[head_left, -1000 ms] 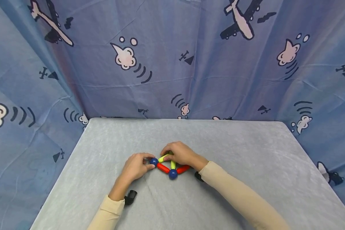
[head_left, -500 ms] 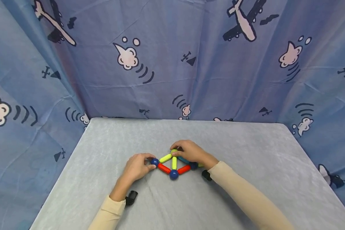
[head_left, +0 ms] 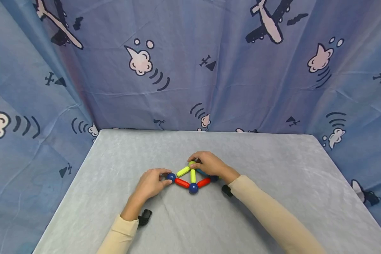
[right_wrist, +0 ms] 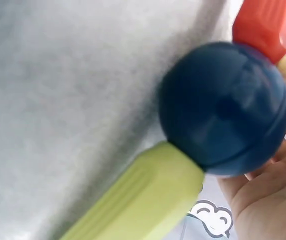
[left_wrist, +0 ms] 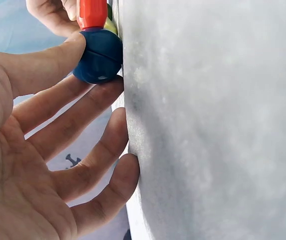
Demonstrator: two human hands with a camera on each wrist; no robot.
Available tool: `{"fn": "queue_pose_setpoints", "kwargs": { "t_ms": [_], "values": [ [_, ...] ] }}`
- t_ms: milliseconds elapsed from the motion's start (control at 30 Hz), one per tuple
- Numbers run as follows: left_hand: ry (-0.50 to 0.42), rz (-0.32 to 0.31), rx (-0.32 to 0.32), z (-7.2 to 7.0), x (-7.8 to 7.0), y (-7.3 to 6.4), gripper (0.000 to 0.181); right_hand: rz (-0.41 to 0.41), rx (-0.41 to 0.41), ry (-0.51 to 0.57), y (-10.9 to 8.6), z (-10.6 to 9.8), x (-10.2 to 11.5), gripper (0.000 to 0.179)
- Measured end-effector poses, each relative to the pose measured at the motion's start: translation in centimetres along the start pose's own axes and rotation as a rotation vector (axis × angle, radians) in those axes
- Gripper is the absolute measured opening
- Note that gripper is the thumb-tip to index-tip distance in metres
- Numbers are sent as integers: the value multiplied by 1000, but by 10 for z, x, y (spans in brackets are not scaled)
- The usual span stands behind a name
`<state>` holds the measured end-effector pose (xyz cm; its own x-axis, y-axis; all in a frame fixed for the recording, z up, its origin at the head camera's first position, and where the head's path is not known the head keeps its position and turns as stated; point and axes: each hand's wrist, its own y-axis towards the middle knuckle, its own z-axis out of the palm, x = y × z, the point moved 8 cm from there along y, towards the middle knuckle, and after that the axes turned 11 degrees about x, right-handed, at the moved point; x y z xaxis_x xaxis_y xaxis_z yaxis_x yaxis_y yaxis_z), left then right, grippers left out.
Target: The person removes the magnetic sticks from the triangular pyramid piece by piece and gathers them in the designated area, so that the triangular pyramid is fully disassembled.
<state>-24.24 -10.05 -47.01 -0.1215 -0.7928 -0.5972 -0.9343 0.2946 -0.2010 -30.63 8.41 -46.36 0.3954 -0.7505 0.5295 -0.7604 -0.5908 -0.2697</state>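
Plastic-looking rod frame (head_left: pixel 193 176) on the table's (head_left: pixel 257 155) middle seems light but stiff, best held by its balls: left hand (head_left: pixel 151 183) pinches the left blue ball (head_left: pixel 171 177), right hand (head_left: pixel 209 164) the far green ball (head_left: pixel 192 164).

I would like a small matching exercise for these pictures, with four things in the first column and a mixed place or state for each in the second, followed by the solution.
Column one
1. left hand
2. front blue ball
3. curtain
4. right hand

Column two
A. behind the table, with printed airplanes
B. pinches the yellow-green ball
C. pinches the left blue ball
D. sits between two red rods

Right pairs: 1-C, 2-D, 3-A, 4-B
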Motion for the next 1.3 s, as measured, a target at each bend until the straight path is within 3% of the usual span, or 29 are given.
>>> {"fn": "queue_pose_setpoints", "kwargs": {
  "t_ms": [133, 300, 500, 700, 1300],
  "values": [
    [2, 6, 4, -2, 1, 0, 33, -20, -35, -37, -2, -4, 8, 28],
    [-5, 16, 10, -2, 1, 0, 31, -126, -68, -123, -11, -4, 33, 29],
    [-5, 32, -9, -5, 0, 1, 29, -207, -49, -172, -19, 10, 57, 26],
    [-23, 38, -11, -4, -1, 1, 29, -247, -42, -178, -20, 26, 63, 20],
    [-53, 25, -14, -3, 2, 0, 30, -223, -73, -158, -18, 33, 63, 12]
  ]
}}
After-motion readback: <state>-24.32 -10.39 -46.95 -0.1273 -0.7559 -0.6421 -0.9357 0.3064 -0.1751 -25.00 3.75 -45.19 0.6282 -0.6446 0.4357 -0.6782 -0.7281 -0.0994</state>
